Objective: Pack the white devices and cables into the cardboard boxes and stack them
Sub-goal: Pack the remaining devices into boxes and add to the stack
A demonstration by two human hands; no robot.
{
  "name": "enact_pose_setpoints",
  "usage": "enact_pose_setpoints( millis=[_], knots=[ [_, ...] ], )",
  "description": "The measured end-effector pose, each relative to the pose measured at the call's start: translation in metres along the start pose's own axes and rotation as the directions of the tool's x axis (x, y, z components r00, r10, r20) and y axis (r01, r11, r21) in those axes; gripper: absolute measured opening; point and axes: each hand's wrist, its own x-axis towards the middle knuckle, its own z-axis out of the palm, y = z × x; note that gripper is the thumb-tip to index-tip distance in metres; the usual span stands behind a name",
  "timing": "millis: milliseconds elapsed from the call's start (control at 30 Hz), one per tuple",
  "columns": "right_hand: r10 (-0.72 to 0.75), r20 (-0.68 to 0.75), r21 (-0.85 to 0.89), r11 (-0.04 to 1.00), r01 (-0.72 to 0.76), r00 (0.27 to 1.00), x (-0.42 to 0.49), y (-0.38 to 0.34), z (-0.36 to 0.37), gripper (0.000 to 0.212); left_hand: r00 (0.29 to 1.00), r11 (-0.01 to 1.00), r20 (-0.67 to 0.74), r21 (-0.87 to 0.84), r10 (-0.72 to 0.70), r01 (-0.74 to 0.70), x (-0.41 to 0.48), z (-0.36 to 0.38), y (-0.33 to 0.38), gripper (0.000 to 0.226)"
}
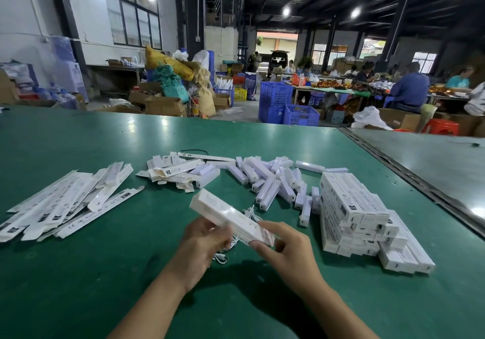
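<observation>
Both hands hold one long white cardboard box (225, 215) above the green table (105, 273), slanting from upper left to lower right. My left hand (204, 244) grips its middle from below. My right hand (283, 247) pinches its near end. White cables (223, 256) lie under my hands, partly hidden. Several loose white devices (273, 181) lie in a heap beyond. Packed boxes (362, 215) stand stacked at the right. Flat unfolded boxes (68, 202) are spread at the left.
More flattened boxes and paper slips (178, 170) lie at the table's centre back. A black seam (409, 176) divides this table from a grey one at the right. Beyond the far edge stand blue crates (275, 102), cartons and seated workers.
</observation>
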Motion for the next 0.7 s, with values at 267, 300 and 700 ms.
enact_pose_setpoints(
  millis=[267,300,700],
  knots=[
    [0.059,-0.167,-0.395,0.911,-0.122,0.984,0.013,0.020,0.000,0.050,0.926,0.990,-0.367,0.135,0.092,-0.044,0.008,0.011,-0.009,0.012],
    [0.137,-0.129,-0.508,0.842,-0.184,0.982,0.017,0.026,0.000,0.048,0.912,0.991,-0.398,0.122,0.098,-0.053,0.009,0.010,-0.009,0.010],
    [0.194,-0.009,-0.742,0.656,-0.137,0.981,0.017,0.033,0.003,0.037,0.839,0.995,-0.536,0.074,0.097,-0.068,0.014,-0.001,-0.012,0.010]
  ],
)
